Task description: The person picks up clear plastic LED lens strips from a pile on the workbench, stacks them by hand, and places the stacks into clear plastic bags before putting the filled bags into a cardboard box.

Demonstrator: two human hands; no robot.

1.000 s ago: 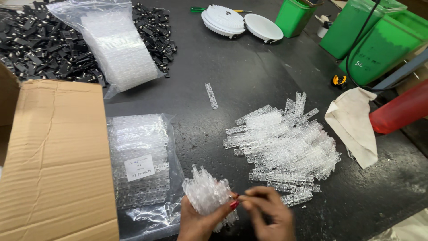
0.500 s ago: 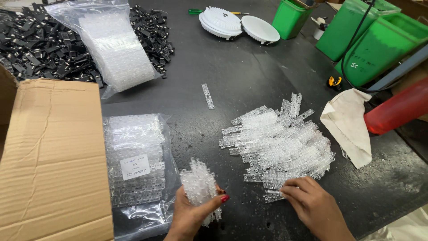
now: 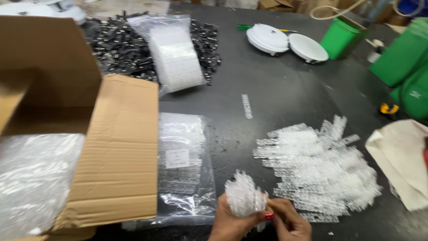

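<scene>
Right hand (image 3: 290, 221) returned from strip pile (image 3: 318, 167); both hands closed on clear bundle (image 3: 244, 196), left hand (image 3: 232, 221) beneath; bag (image 3: 183, 169), box (image 3: 76, 143) alongside.

Both hands are showing at the bottom edge of the frame, a little right of centre, close together and touching. The left hand (image 3: 232, 221) is rising from the lower edge with its fingers curling upward and closing around a bundle of clear strips (image 3: 244, 197), gripping it upright. The right hand (image 3: 290, 221) is lying just to the right, knuckles facing up, with its fingers bending inward toward the left hand and pressing against the base of the bundle. A red-painted nail is showing where the two hands are meeting. The wrists are running off the bottom of the frame.
</scene>
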